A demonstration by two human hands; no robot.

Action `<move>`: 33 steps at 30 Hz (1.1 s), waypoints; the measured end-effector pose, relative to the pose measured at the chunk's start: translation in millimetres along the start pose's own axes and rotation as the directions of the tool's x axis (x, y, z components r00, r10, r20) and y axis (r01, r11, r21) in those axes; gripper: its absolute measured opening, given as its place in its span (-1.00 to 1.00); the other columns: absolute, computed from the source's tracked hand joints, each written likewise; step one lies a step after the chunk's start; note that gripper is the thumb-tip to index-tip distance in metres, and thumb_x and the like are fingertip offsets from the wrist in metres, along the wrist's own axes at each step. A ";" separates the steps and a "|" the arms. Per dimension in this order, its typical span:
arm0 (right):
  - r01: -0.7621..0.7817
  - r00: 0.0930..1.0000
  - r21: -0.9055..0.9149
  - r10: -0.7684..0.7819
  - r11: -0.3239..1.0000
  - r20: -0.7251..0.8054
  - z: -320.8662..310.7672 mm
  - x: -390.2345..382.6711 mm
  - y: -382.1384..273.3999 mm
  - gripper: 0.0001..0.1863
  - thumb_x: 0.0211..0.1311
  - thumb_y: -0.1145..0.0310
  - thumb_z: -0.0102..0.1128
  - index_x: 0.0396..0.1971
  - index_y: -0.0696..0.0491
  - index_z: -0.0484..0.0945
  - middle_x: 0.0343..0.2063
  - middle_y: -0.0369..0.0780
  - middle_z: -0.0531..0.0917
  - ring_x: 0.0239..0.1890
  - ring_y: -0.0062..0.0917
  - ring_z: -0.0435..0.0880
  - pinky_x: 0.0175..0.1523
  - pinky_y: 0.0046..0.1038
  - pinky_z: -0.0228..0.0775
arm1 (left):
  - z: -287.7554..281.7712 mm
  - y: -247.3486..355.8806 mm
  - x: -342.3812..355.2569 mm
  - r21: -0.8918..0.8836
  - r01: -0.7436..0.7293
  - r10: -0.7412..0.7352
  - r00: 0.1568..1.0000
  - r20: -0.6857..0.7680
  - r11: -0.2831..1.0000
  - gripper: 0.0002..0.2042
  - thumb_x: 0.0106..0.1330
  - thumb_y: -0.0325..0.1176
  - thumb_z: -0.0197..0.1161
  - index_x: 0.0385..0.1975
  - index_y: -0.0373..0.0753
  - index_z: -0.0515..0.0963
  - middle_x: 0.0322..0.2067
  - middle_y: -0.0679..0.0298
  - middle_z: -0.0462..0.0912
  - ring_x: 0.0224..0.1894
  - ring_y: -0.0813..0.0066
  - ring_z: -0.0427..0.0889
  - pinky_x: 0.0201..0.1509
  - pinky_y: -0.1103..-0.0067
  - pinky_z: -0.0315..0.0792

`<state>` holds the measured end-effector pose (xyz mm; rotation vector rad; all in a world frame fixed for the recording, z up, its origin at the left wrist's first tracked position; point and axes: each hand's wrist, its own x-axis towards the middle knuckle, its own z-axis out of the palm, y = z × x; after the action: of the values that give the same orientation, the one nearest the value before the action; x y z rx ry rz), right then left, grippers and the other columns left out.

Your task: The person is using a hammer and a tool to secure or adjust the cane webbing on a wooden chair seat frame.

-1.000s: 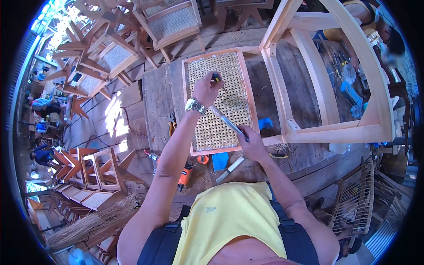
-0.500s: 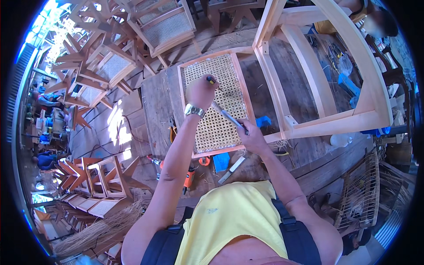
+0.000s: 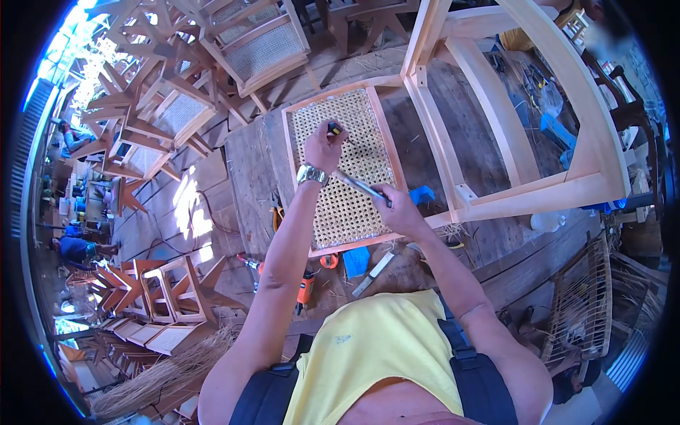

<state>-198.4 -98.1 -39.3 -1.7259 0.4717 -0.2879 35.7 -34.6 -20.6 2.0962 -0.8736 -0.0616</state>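
A woven cane panel [image 3: 352, 205] in a pale wooden frame lies in front of me, joined to a larger wooden chair frame [image 3: 489, 127]. My left hand [image 3: 324, 150], with a metal watch at its wrist, is closed round a tool with a black-and-yellow handle [image 3: 334, 129] over the panel's upper part; its lower end is hidden. In my right hand [image 3: 402, 214], closed at the panel's right edge, is a grey metal rod-shaped tool [image 3: 361, 185]. Its far end points toward my left wrist, and whether it has a head cannot be made out.
Near the panel's lower edge lie a blue block [image 3: 356, 262], an orange tape measure [image 3: 329, 261], a flat metal-and-wood tool [image 3: 374, 273] and an orange power tool [image 3: 305, 289]. Pliers [image 3: 277, 212] lie left. Stacked chairs [image 3: 163, 92] crowd the far left; people work at the edges.
The rod-shaped tool in my right hand has tilted flatter, its far end now lower and nearer my left wrist. My left hand has turned slightly, and both hands keep their tools.
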 end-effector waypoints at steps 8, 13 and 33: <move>-0.013 0.999 -0.068 0.010 0.998 -0.037 2.7 8.1 -5.5 -0.69 0.33 0.38 0.12 0.01 0.20 0.55 -0.47 -0.13 0.65 -0.43 -0.50 0.65 -0.31 -0.40 0.46 | -0.3 1.1 5.3 -0.066 -0.017 0.012 0.998 -0.067 0.998 -0.79 0.19 -0.32 0.45 -0.23 -0.15 0.60 -0.54 0.20 0.70 -0.52 0.39 0.70 -0.44 0.49 0.51; -0.015 0.969 -0.029 0.007 0.999 -0.249 -1.4 10.3 15.1 -0.67 0.39 0.36 0.10 0.05 0.23 0.51 -0.47 -0.25 0.64 -0.43 -0.63 0.58 -0.31 -0.48 0.44 | -6.1 16.5 5.7 -0.033 -0.008 0.005 0.996 -0.093 0.999 -0.78 0.18 -0.32 0.46 -0.22 -0.14 0.61 -0.53 0.22 0.70 -0.54 0.41 0.68 -0.47 0.50 0.48; -0.156 0.939 0.402 0.261 0.902 -0.223 -41.5 -43.4 11.6 -0.67 0.49 0.35 0.02 0.14 0.16 0.46 -0.60 -0.43 0.38 -0.66 -0.85 0.24 -0.60 -0.71 0.06 | -14.8 28.0 -12.2 -0.101 0.022 -0.014 0.997 0.076 0.995 -0.75 0.21 -0.29 0.43 -0.18 -0.22 0.60 -0.44 0.16 0.74 -0.43 0.38 0.74 -0.34 0.51 0.56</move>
<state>-256.9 -116.2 -39.2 -1.2478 0.7477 -0.4330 15.7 -28.3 6.0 2.0174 -0.8783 -0.1921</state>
